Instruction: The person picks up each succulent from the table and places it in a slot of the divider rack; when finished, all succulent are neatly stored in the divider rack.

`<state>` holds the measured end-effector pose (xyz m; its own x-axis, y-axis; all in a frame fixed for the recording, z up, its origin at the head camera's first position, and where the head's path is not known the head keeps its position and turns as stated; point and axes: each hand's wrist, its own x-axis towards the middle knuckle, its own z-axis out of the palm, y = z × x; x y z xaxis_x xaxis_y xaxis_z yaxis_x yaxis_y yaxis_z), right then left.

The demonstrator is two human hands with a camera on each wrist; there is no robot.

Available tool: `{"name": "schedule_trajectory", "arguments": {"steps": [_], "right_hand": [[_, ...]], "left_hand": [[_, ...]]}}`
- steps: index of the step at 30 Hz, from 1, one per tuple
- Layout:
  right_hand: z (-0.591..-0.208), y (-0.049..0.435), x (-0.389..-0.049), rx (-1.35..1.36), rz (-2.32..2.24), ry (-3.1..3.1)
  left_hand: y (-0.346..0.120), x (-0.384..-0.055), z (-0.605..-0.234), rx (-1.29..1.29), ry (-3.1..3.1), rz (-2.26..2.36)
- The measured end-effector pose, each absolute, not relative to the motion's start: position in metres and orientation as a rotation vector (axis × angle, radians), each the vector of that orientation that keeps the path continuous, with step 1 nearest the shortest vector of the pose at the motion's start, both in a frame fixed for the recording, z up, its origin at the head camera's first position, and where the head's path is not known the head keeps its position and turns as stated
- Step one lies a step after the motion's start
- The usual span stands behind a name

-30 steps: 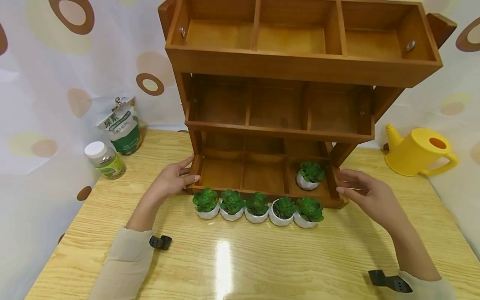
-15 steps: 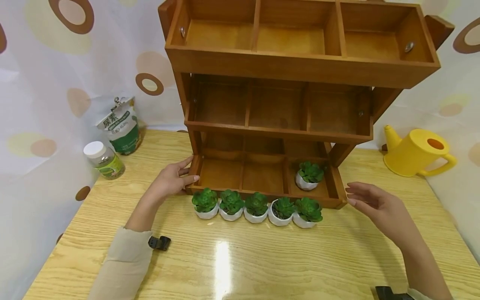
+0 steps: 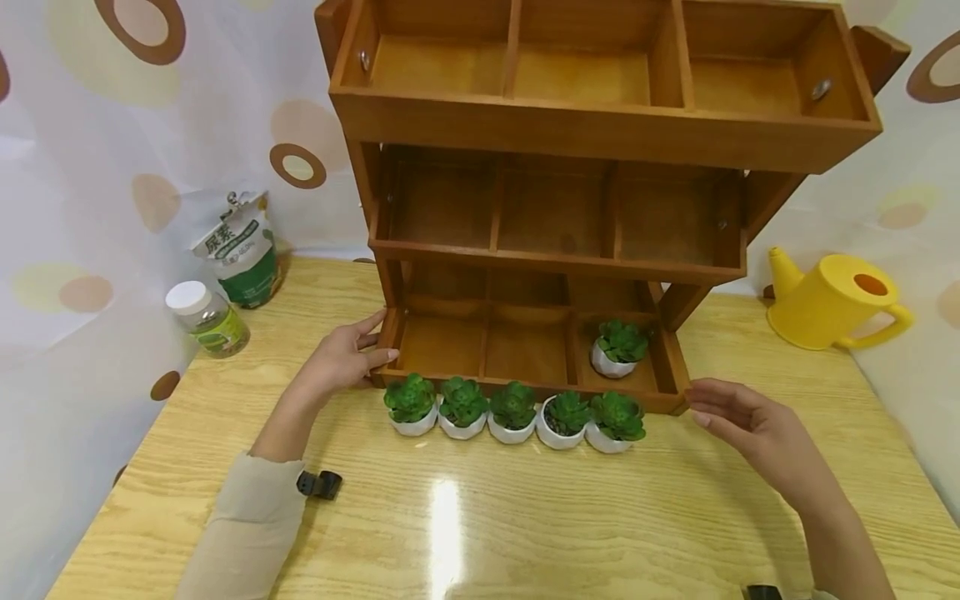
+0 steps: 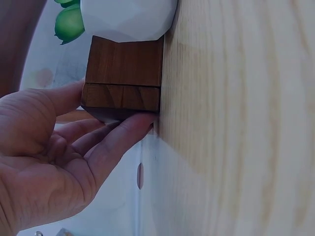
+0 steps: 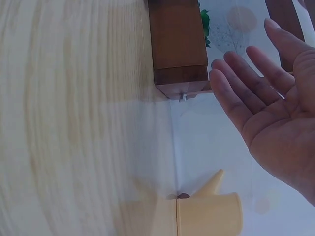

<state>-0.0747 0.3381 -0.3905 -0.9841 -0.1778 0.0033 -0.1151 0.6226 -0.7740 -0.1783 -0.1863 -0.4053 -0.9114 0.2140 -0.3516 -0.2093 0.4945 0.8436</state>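
A three-tier wooden plant stand (image 3: 551, 262) stands on the table, each tier split into compartments. At the left end of its bottom tier, my left hand (image 3: 341, 360) grips the corner, thumb over the rim and fingers along the outer end. The right hand (image 3: 757, 425) is beside the opposite end; its fingers look nearly straight in the right wrist view, holding nothing. One potted succulent (image 3: 618, 350) in a white faceted pot sits in the bottom tier's right compartment. Several more potted succulents (image 3: 513, 412) line up along the front of the stand.
At the left, a white-capped jar (image 3: 208, 319) stands before a clipped green-and-white bag (image 3: 243, 254). A yellow watering can (image 3: 836, 302) stands at the right, near the patterned wall covering (image 3: 90, 200). Light glares off the wooden table (image 3: 570, 525).
My right hand has come away from the bottom tier's right end, moving right and toward me, then edged slightly back left. The left hand stays put, and the pots have not moved.
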Motion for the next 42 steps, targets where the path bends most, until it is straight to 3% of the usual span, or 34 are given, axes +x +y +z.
{"name": "schedule_trajectory", "arguments": {"steps": [7, 42], "right_hand": [[-0.396, 0.339, -0.076, -0.349, -1.386, 2.609], [-0.408, 0.307, -0.097, -0.357, -1.237, 2.34]], "left_hand": [[-0.188, -0.178, -0.406, 0.01, 2.34, 1.395], [-0.185, -0.175, -0.405, 0.038, 2.323, 1.447]]}}
